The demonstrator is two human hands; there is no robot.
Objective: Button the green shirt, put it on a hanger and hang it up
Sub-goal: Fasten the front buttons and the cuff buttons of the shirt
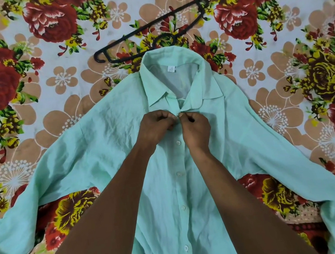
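- Two hands work at the top of the green shirt (170,189), which lies flat, front side up, on the flowered bedsheet (61,80), with the sleeves spread to both sides
- Left hand (156,126) has its fingers curled and pinches the edge of the placket just under the collar (174,71); right hand (195,127) is also curled and pinches the other edge, so the fingertips of both almost meet at one small point
- Four buttons (178,142) below the hands look already closed, so I judge that the top one is the button now in work; the button itself is hidden between the fingers
- First risk: the button is small and the cloth looks thin and slippery, so it can slide out of the pinch before it passes through the hole
- Second risk: the two front edges may be not level, and then the button goes in a wrong hole and the collar sits crooked
- Third risk: pulling too strongly can drag the whole shirt on the sheet and make more wrinkles, or strain the thread
- Hanger (150,29) is black and lies on the sheet just beyond the collar, its lower bar partly under it; when the shirt is lifted, the hook could catch in the fabric
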